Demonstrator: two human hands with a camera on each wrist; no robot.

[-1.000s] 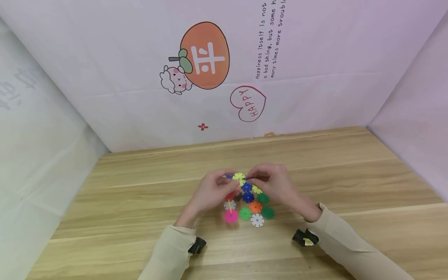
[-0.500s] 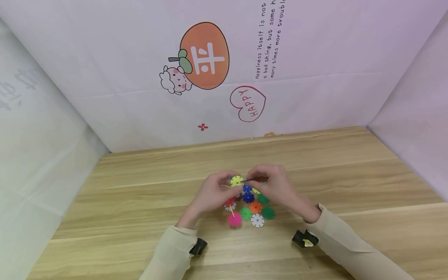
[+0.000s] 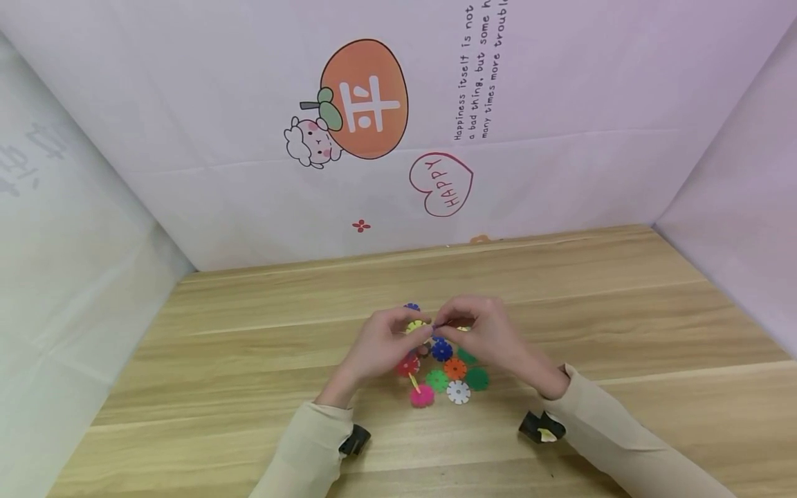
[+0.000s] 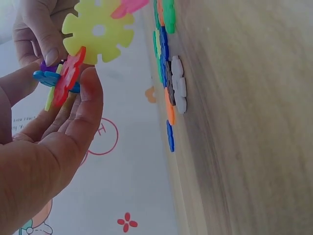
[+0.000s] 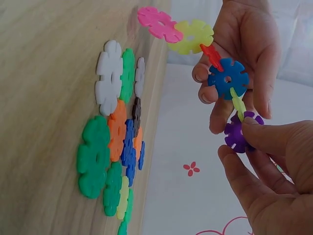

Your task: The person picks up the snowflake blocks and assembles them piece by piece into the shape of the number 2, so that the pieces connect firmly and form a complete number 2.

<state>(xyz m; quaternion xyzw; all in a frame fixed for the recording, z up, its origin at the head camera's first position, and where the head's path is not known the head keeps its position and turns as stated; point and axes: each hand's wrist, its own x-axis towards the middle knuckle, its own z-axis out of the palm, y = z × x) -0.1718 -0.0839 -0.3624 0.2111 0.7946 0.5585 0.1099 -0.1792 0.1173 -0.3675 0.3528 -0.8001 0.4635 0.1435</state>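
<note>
My left hand (image 3: 376,346) grips a short chain of slotted snowflake discs above the table. In the right wrist view the chain runs from a pink disc (image 5: 159,23) through a yellow disc (image 5: 193,35), a red disc (image 5: 211,57), and a blue disc (image 5: 229,78) to a pale yellow disc (image 5: 238,104). At its lower end my right hand (image 5: 281,169) pinches a purple disc (image 5: 235,134) between thumb and fingers, against the pale yellow one. Whether their slots are fully engaged I cannot tell. Left fingertips hold around the red and blue discs.
Loose discs lie on the wooden table (image 3: 249,373) below the hands, among them a white disc (image 3: 458,392), an orange disc (image 3: 455,368), a dark green disc (image 3: 477,378) and a dark blue disc (image 3: 442,350). A printed cloth wall (image 3: 249,207) stands behind.
The left hand has shifted slightly right, and the chain's pink end has swung right and toward me. The purple disc and the chain have come together between the fingertips.
</note>
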